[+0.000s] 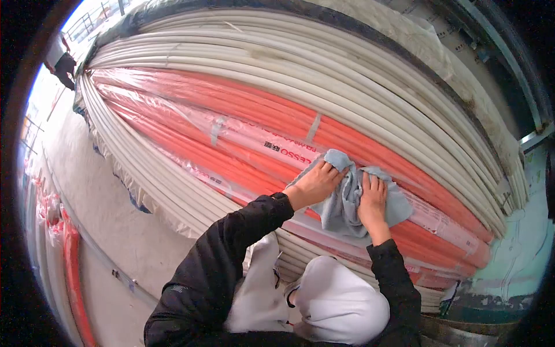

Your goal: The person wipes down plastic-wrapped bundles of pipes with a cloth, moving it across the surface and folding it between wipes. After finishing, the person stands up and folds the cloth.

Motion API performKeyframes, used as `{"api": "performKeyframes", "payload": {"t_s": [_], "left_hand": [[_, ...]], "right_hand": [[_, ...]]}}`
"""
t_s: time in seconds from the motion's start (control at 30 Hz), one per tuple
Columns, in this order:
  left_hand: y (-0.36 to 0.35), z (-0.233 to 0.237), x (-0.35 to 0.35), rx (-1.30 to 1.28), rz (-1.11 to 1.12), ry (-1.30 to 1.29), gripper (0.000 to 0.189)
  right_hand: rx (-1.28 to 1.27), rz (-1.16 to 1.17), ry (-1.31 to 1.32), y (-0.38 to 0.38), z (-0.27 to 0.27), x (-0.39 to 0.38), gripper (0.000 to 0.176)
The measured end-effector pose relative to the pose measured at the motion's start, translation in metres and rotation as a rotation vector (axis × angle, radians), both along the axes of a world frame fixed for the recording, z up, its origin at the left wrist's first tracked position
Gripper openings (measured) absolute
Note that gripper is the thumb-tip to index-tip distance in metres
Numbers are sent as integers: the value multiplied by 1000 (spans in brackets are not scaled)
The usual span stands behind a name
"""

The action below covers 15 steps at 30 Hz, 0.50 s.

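Across the red pipes [358, 137], right of the middle, lies the cloth [338, 217], pale grey-blue and crumpled, its deep folds bunched between your hands and a looser flap spreading to the right. Your left hand [319, 182] grips its left part, fingers curled over the fabric; your right hand [373, 202] clasps its right part, fingers bent on top. White pipes [404, 115] run along the far and near sides.
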<state>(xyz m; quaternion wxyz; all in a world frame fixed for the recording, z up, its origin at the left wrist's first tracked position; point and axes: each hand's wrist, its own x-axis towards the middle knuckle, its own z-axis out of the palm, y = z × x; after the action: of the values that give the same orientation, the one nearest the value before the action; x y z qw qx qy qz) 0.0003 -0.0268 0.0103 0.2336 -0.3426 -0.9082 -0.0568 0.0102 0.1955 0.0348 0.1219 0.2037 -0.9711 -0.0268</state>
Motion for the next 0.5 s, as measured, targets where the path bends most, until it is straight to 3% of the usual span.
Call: {"api": "performKeyframes", "payload": {"t_s": [0.1,0.2,0.5], "left_hand": [[-11,-2,-7,67,21,-48,62],[-15,3,-10,94,33,-145,68],[-11,14,-14,-6,75,-191,57]], "right_hand": [[10,-29,-183,-12,9,-4,82],[3,3,-187,-17,12,-7,85],[-5,32,-155,-18,18,-6,79]]}}
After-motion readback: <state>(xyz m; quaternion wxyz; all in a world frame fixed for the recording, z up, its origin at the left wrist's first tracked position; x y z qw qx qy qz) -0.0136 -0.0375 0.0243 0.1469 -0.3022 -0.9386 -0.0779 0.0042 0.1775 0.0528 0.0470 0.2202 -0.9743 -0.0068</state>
